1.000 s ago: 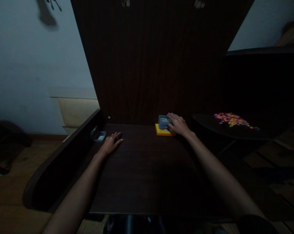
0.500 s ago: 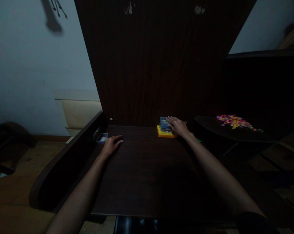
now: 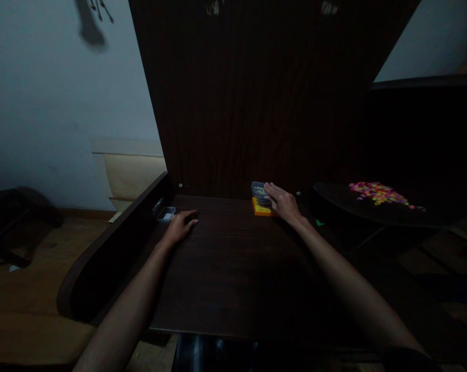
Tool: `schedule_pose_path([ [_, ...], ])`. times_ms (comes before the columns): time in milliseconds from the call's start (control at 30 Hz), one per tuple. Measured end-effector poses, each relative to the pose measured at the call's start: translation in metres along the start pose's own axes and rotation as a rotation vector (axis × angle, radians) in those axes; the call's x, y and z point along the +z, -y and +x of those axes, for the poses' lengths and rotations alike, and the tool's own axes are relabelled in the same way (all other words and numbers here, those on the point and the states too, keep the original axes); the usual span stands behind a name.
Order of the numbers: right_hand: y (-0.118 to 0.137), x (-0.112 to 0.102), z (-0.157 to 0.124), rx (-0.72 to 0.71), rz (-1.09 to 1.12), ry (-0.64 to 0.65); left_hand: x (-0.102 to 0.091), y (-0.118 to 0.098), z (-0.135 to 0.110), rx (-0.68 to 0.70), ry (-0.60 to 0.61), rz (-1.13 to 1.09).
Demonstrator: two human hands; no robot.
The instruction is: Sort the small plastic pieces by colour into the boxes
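Observation:
My left hand (image 3: 180, 226) rests on the dark wooden desk (image 3: 218, 258), fingers and thumb apart and nothing in them. Just beyond it, against the left side panel, lies a small clear plastic case (image 3: 166, 214) with its lid raised and something white inside. My right hand (image 3: 283, 200) grips the right side of another clear plastic case (image 3: 259, 189), whose contents are too dim to make out. This case sits slightly raised and tilted above a yellow box (image 3: 261, 209). Something dark and clear shows between the two; my fingers hide part of the stack.
A tall dark back panel (image 3: 241, 113) rises behind the desk. On a rounded shelf (image 3: 334, 199) at the right lies a pile of small colourful pieces (image 3: 380, 193). A raised side panel (image 3: 113, 243) edges the desk's left. A small green thing (image 3: 319, 222) lies right of my right wrist.
The clear case under my right hand has risen a little off the stack and tilted. My left hand stays in place on the desk. The whole view has shifted slightly.

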State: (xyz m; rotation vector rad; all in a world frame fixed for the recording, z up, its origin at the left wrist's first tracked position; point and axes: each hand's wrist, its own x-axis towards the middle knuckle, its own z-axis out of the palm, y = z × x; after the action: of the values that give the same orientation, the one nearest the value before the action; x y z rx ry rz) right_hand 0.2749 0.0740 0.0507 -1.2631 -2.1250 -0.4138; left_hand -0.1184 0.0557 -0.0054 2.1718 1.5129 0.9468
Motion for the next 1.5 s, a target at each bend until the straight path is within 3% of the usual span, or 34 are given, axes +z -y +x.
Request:
schedule_pose_path([
  [233,0.069,0.008,-0.04,-0.221,0.158,0.062,0.0,-0.007,0.0,0.093,-0.049,0.066],
  [333,0.088,0.01,-0.061,-0.239,0.201,0.117,0.001,-0.03,-0.005,0.17,-0.103,0.081],
  [433,0.098,0.012,-0.073,-0.259,0.218,0.13,0.008,-0.061,-0.015,0.209,-0.006,0.023],
  [567,0.104,0.014,-0.079,-0.255,0.193,0.146,0.027,-0.088,-0.027,0.296,0.223,-0.046],
  [633,0.105,0.012,-0.079,-0.247,0.173,0.152,0.038,-0.092,-0.03,0.308,0.258,-0.04],
  [767,0.106,0.005,-0.077,-0.246,0.179,0.167,0.049,-0.09,-0.031,0.3,0.263,-0.045],
  [967,0.105,0.0,-0.076,-0.224,0.206,0.196,0.047,-0.09,-0.031,0.278,0.311,-0.07],
  [1500,0.11,0.018,-0.086,-0.516,-0.127,0.196,0.054,-0.091,-0.03,0.321,0.307,-0.183],
])
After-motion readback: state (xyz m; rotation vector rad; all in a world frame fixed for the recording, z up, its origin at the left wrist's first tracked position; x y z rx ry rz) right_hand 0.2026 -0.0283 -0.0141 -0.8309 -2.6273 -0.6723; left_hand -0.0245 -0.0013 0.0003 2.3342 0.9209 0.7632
